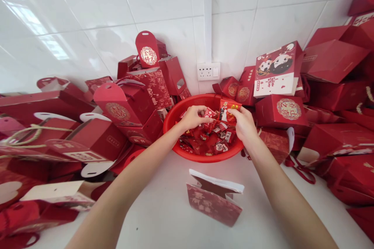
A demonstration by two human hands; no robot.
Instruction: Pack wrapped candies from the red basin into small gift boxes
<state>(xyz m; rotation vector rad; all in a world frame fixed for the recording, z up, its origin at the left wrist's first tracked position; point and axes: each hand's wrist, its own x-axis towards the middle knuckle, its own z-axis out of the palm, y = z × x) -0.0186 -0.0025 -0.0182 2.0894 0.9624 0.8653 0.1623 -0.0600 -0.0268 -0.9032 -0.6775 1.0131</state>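
Both hands are over a red plastic basket [204,158] filled with small red-wrapped candies [201,144]. My left hand [194,118] is closed at the basket's left side, its fingertips on a red candy packet with white dots [209,114]. At the right side my right hand [244,121] pinches a red and gold candy packet [230,109] between thumb and fingers. In front of the basket, nearer to me, a dark red paper gift bag [214,204] stands with its top open and its inside partly showing.
Red gift boxes [125,103] are piled to the left, some with rope handles. More red boxes [289,111] are stacked on the right. A white tiled wall [163,4] with a socket panel [208,71] rises behind the white table [163,210].
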